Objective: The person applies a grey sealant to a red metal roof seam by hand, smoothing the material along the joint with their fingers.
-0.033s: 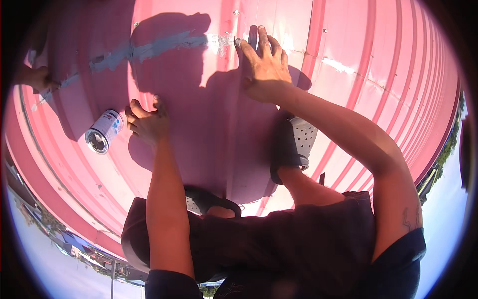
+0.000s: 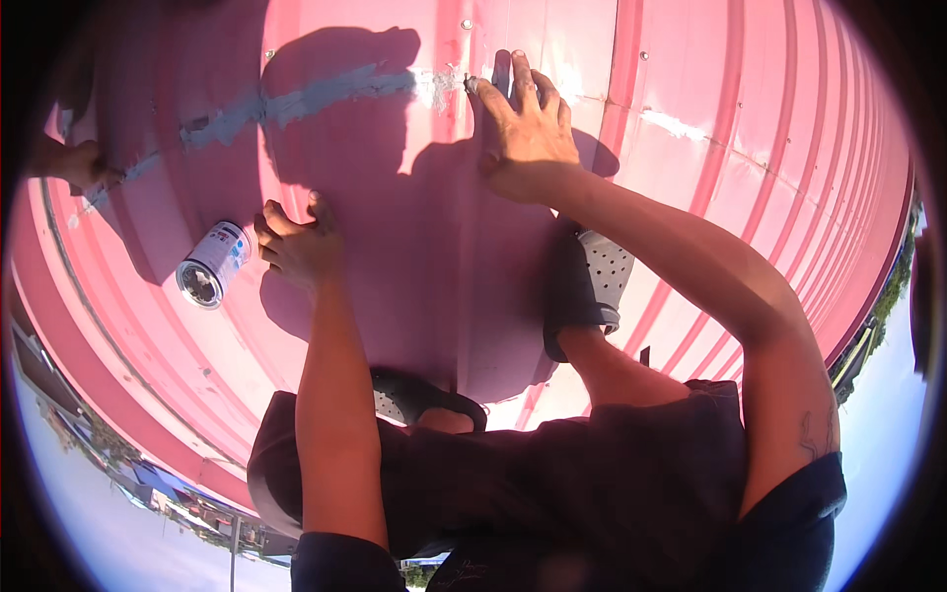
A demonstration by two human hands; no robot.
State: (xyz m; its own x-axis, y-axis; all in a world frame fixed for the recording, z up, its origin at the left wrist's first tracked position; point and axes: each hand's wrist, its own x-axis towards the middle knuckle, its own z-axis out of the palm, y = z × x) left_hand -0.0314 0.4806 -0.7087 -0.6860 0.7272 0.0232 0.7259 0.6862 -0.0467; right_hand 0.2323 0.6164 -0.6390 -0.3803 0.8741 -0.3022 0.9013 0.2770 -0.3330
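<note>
Under blue sky (image 2: pixel 883 419), grey paste (image 2: pixel 326 93) streaks the ribbed pink roof (image 2: pixel 681 187).

Rough, matt grey sealant (image 2: pixel 326 94) crusts glossy pink metal roofing (image 2: pixel 444 247) left of the right hand (image 2: pixel 533 133), a shiny-rimmed metal can (image 2: pixel 225 252) beside the left hand (image 2: pixel 298 243).

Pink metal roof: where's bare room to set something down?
Bare: shaded roof between the left hand and right clog; sunlit ribs right of the right forearm. Crowded: leftward, with the open metal can and another person's hand.
</note>
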